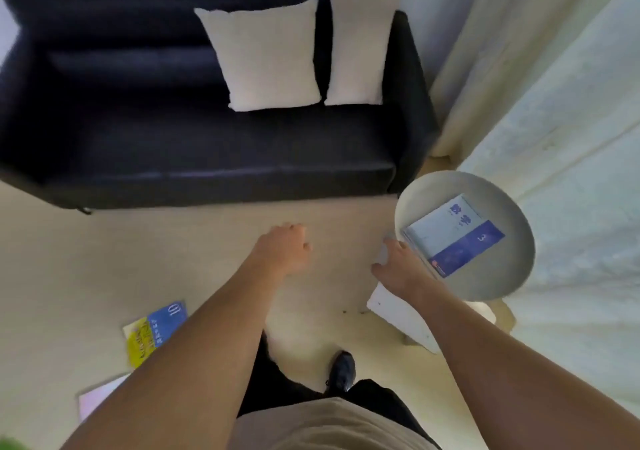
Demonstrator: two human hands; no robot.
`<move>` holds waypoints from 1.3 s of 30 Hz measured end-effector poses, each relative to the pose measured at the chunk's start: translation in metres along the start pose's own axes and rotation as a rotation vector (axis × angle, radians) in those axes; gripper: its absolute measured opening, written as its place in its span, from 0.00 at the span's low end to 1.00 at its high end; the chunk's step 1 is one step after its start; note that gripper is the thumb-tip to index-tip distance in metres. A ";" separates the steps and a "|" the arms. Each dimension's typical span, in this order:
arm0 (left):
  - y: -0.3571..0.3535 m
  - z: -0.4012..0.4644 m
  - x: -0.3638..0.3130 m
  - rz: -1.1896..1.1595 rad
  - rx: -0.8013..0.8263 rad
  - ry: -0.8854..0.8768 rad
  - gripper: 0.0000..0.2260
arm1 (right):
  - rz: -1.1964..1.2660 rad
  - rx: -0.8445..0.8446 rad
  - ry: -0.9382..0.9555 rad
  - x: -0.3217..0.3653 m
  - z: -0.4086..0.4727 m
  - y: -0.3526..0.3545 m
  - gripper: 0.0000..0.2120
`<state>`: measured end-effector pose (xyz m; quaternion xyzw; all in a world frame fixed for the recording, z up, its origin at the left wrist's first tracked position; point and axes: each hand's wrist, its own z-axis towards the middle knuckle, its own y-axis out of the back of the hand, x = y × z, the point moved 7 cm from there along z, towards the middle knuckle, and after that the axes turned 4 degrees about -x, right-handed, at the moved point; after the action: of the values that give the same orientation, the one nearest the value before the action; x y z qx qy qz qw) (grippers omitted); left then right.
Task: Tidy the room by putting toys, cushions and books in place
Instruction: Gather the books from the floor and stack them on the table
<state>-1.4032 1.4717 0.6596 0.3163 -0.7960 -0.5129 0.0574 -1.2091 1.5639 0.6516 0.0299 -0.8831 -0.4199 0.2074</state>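
**Books going onto the round side table, more left on the floor**

The dark sofa (194, 131) fills the upper view, with two white cushions (266, 55) propped upright side by side against its backrest at the right end; these look already in place. Pale curtains (554, 103) hang down the right side. Below them stands a round white side table (512, 276), just beside the sofa's right arm, carrying a small stack topped by a blue-and-white book (457, 238). Its cover shows large characters too blurred to read and a clear "3" on the blue band.

The right hand (398, 269) rests at the near corner of that stack, fingers loosely spread and touching the book's edge; whether it grips anything I cannot tell. The left hand (285, 245) hangs free over bare floor, fingers curled loosely inward, holding nothing.

The step in hand looks like setting or squaring the books on the table. A white sheet or book (398, 311) lies on the floor under the right forearm. A yellow-and-blue book (156, 332) marked "10" lies to the left, near a pale one (100, 397) at the lower left. The next move probably calls for bending to collect these.
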 end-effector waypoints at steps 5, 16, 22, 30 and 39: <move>-0.013 -0.040 0.121 -0.099 -0.022 0.214 0.21 | -0.123 0.098 0.154 0.098 0.000 -0.058 0.29; -0.059 -0.101 0.346 -0.350 0.031 0.499 0.21 | -0.357 0.270 0.347 0.294 -0.015 -0.213 0.32; -0.080 -0.133 0.434 -0.472 0.014 0.617 0.19 | -0.431 0.320 0.434 0.373 -0.023 -0.270 0.31; -0.106 -0.169 0.507 -0.608 -0.031 0.794 0.16 | -0.533 0.471 0.566 0.450 -0.031 -0.340 0.31; -0.131 -0.160 0.545 -0.960 -0.098 0.966 0.16 | -0.707 0.551 0.676 0.515 -0.006 -0.395 0.31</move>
<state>-1.7106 1.0047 0.4952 0.8249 -0.4284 -0.3182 0.1863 -1.7242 1.1878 0.5325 0.5102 -0.7807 -0.1847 0.3100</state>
